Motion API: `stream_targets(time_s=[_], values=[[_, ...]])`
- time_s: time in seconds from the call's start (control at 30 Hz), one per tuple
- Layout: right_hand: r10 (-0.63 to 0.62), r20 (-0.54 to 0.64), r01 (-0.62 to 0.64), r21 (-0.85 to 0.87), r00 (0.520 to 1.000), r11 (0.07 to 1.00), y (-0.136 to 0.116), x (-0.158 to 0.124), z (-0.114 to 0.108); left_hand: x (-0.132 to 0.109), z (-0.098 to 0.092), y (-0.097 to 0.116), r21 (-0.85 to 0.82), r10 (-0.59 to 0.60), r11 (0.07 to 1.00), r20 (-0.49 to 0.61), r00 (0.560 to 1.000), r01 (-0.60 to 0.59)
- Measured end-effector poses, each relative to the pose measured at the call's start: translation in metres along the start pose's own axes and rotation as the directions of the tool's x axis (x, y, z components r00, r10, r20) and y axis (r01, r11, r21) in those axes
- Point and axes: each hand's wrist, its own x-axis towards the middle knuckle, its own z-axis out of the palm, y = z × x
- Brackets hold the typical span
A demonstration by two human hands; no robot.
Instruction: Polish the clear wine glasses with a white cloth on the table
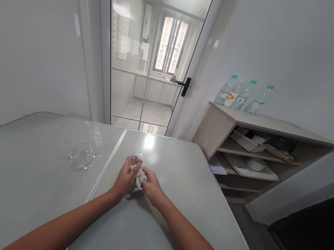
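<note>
Near the middle of the grey table (177, 178), my left hand (125, 176) is closed around a clear glass (138, 156), whose rim shows above the fingers. My right hand (152, 187) pinches a white cloth (140, 179) against the glass's lower part. Just below the hands, a clear shiny part (132, 193) shows close to the tabletop; its exact shape is hard to make out. Several clear glass items (86, 151) stand in a group on the left part of the table, their outlines faint.
A wooden shelf unit (218, 127) at the right carries several bottles (256, 104) on top and trays (254, 169) inside. Behind the table is a glass door (133, 58) with a black handle (185, 87). A metal seam (108, 162) crosses the table.
</note>
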Motion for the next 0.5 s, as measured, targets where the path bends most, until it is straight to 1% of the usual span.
stream_targets(time_s=[0.07, 0.13, 0.2, 0.23, 0.3, 0.37, 0.4, 0.47, 0.5], values=[[0.115, 0.021, -0.117, 0.139, 0.993, 0.983, -0.007, -0.001, -0.005, 0.002, -0.001, 0.004, -0.099, -0.042, 0.994, 0.024, 0.999, 0.044], [0.223, 0.064, -0.231, 0.325, 0.973, 0.917, -0.016, -0.002, -0.009, 0.001, 0.0, 0.006, -0.15, -0.062, 0.987, 0.005, 0.998, 0.062], [0.265, 0.125, -0.293, 0.439, 0.956, 0.849, -0.024, -0.004, -0.012, -0.002, 0.003, 0.007, -0.147, -0.02, 0.989, -0.031, 0.999, 0.015], [0.257, 0.152, -0.298, 0.444, 0.954, 0.845, -0.027, -0.006, -0.013, -0.004, 0.005, 0.007, -0.137, 0.016, 0.99, -0.041, 0.999, -0.021], [0.198, 0.188, -0.255, 0.356, 0.962, 0.899, -0.03, -0.009, -0.014, -0.006, 0.005, 0.008, -0.115, 0.081, 0.99, -0.054, 0.995, -0.087], [0.09, 0.195, -0.125, 0.178, 0.977, 0.976, -0.029, -0.011, -0.012, -0.006, 0.003, 0.01, -0.106, 0.117, 0.987, -0.074, 0.99, -0.124], [0.03, 0.182, -0.044, 0.072, 0.983, 0.996, -0.027, -0.012, -0.01, -0.006, 0.002, 0.011, -0.105, 0.125, 0.985, -0.082, 0.989, -0.133], [-0.086, 0.104, 0.101, -0.14, 0.991, 0.985, -0.022, -0.013, -0.005, -0.005, 0.001, 0.01, -0.113, 0.123, 0.985, -0.083, 0.989, -0.132], [-0.135, 0.056, 0.145, -0.231, 0.989, 0.962, -0.018, -0.013, -0.002, -0.004, 0.001, 0.01, -0.123, 0.109, 0.985, -0.077, 0.991, -0.118]])
